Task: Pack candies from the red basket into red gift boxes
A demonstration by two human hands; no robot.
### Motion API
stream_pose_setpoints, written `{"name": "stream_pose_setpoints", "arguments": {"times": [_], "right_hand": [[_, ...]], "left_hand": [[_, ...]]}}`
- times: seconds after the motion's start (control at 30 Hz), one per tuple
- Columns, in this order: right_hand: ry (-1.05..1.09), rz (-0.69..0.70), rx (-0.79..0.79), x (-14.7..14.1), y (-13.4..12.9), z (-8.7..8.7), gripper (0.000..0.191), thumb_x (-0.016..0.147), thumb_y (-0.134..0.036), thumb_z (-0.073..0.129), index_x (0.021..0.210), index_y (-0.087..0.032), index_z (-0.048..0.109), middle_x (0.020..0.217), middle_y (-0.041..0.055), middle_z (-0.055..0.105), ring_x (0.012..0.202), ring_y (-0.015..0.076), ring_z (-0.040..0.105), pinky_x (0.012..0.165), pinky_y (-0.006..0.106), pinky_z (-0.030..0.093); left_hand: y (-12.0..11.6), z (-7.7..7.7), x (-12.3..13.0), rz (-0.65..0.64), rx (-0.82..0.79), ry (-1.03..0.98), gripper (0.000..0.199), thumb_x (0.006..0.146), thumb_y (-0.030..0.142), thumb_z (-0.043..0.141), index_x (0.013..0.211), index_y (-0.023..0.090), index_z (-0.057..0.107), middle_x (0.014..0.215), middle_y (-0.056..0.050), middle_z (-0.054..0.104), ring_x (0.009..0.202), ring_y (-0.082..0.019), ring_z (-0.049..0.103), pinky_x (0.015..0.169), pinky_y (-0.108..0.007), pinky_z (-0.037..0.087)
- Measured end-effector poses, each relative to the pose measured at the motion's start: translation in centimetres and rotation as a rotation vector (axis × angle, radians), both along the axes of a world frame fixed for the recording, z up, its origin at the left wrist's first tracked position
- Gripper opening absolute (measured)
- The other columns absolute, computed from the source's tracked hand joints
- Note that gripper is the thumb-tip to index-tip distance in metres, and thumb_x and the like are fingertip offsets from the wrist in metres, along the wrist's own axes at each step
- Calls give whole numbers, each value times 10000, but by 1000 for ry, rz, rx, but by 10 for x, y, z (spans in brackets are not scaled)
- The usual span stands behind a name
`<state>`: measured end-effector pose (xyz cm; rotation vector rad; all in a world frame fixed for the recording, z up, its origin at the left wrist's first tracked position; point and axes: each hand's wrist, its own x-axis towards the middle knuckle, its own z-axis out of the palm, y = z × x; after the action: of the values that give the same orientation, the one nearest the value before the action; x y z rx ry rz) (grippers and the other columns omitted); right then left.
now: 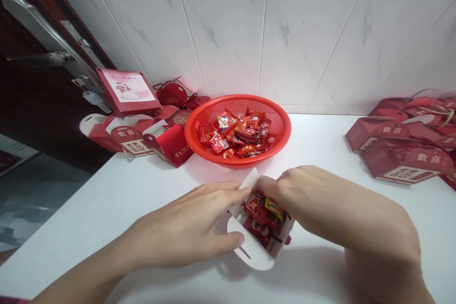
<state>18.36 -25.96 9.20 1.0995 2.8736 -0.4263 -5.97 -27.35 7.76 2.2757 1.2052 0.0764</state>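
Note:
An open box [251, 252] with white inner flaps stands on the table, filled with red and yellow wrapped candies [261, 216]. My left hand [199, 223] grips its left side, thumb on the near flap and fingers on the far one. At the box's far right edge is my right hand [285, 187], bent inward, its fingertips hidden behind the hand and the box. Just beyond the box sits a red plastic basket [281, 145] holding many wrapped candies [245, 135].
Red boxes [133, 140] cluster at the back left by a dark door with a metal handle [53, 33]. More closed red boxes [406, 159] stand at the right on the white table [107, 199]. A tiled wall [228, 23] rises behind.

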Motion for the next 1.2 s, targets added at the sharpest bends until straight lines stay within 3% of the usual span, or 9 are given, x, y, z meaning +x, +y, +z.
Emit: {"name": "stream_pose_setpoints", "arguments": {"times": [0.37, 0.53, 0.8, 1.0, 1.2], "right_hand": [[55, 4, 28, 11, -3, 3, 183, 895, -89, 514, 807, -187, 641, 656, 9, 613, 558, 148, 559, 555, 266, 367], [91, -30, 61, 20, -8, 9, 186, 895, -123, 517, 803, -212, 653, 645, 8, 619, 542, 162, 559, 549, 282, 399], [67, -101, 104, 32, -19, 22, 145, 868, -142, 563, 813, -220, 672, 672, 24, 645, 527, 165, 567, 533, 291, 401], [75, -107, 97, 37, -24, 28, 141, 874, -187, 572, 863, -220, 708, 683, 53, 663, 579, 193, 603, 541, 303, 421], [64, -144, 92, 26, -22, 34, 128, 872, -154, 583, 856, -209, 698, 685, 24, 672, 575, 173, 607, 554, 280, 426]], "left_hand": [[-5, 3, 4, -36, 36, -38, 661, 844, 372, 690, 1470, 365, 477, 1396, 3, 618, 1280, -286, 578, 937, -314, 552], [3, 2, 11, -58, 104, -127, 621, 846, 338, 685, 1443, 354, 517, 1392, -5, 621, 1295, -294, 564, 1033, -355, 505], [17, 3, 21, -136, 114, -178, 743, 789, 166, 635, 1488, 343, 453, 1455, 5, 569, 1345, -283, 515, 1105, -378, 447], [18, 0, 27, -122, 120, -158, 725, 849, 202, 577, 1539, 284, 373, 1539, -34, 474, 1423, -300, 415, 1157, -413, 389], [25, -5, 37, -133, 73, -156, 507, 965, 349, 500, 1467, 281, 479, 1411, -68, 582, 1326, -290, 516, 1026, -377, 500]]}}
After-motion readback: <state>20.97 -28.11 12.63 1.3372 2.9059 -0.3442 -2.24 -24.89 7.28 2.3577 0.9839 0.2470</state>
